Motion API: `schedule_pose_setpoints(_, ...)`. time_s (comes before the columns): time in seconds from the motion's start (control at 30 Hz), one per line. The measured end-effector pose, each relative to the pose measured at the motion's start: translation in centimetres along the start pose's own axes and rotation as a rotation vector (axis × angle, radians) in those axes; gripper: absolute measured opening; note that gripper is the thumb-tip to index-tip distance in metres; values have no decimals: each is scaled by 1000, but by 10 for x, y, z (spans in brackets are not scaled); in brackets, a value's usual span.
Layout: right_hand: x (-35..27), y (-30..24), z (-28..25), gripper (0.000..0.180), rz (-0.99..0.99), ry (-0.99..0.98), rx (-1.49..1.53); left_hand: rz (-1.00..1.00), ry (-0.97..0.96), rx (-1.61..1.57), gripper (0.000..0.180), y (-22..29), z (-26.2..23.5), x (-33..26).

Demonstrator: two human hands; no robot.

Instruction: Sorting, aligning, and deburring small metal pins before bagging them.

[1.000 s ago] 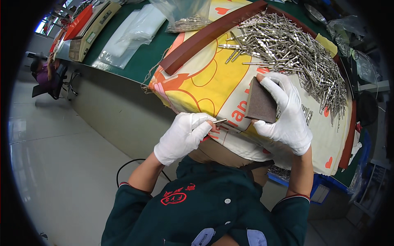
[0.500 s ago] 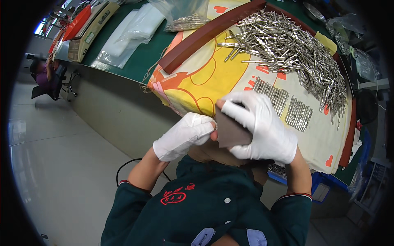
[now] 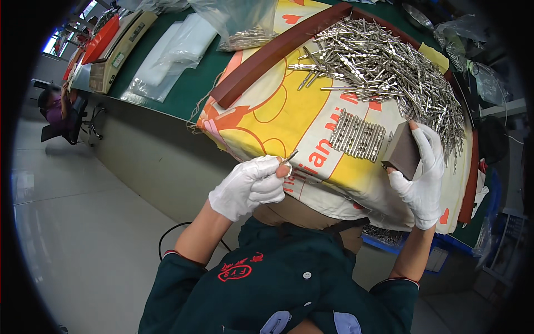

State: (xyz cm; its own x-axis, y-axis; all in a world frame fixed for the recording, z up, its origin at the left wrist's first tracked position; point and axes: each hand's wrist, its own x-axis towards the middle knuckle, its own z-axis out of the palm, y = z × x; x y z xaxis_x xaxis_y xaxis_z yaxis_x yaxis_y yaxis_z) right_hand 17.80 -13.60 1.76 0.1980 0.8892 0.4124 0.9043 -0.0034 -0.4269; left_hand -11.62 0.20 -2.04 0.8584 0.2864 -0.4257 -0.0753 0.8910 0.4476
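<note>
My left hand point(image 3: 248, 186), white-gloved with bare fingertips, pinches a slim metal rod point(image 3: 291, 156) whose end sticks up past the thumb, just off the cloth's near edge. In my right hand point(image 3: 424, 178), gloved the same way, is a grey-brown block point(image 3: 404, 151) resembling a sanding sponge, gripped between thumb and fingers. That block sits at the right end of a neat row of stepped metal rods point(image 3: 357, 136) lying side by side on the printed cloth point(image 3: 271, 114). Whether rods lie under the block is hidden. Beyond the row spreads a big loose heap of similar rods point(image 3: 384, 61).
Dark red bars point(image 3: 278, 55) border the cloth at its left, back and right. Farther left on the green table are a bag of rods point(image 3: 245, 39), flat clear bags point(image 3: 169, 55) and a scale point(image 3: 119, 55). Below the table's near edge is a blue bin point(image 3: 384, 236). Someone sits far left.
My right hand has carried the block away from my left hand, rightward to the row's end. The rod in my left hand now shows. Two groups of rods now look like one row.
</note>
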Motion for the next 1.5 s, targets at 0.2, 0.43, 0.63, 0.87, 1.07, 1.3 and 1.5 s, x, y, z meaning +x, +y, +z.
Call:
schedule_pose_setpoints(0.2, -14, -22, -8, 80, -49, -96, 23, -82, 4, 16, 30, -3, 8, 7)
schedule_pose_setpoints(0.43, 33, -75, 15, 62, -516, -256, 257, -176, -141, 115, 30, -2, 24, 7)
schedule_pose_setpoints(0.63, 47, -48, 6, 54, -433, -125, 245, -176, -58, 321, 28, -1, 34, 13)
schedule_pose_setpoints(0.87, 19, -3, -21, 73, -141, -23, 25, -158, -174, 919, 39, -3, 72, 0)
schedule_pose_setpoints(1.07, -42, 90, -97, 68, 332, 368, -514, 300, 181, 1030, 31, -11, 59, 1)
schedule_pose_setpoints(1.3, -89, 168, -129, 77, 709, 401, -649, 756, 175, 1386, 5, -13, 46, 25)
schedule_pose_setpoints(1.5, -61, 170, -132, 76, 578, 154, -622, 805, 264, 1425, 8, -13, 41, 27)
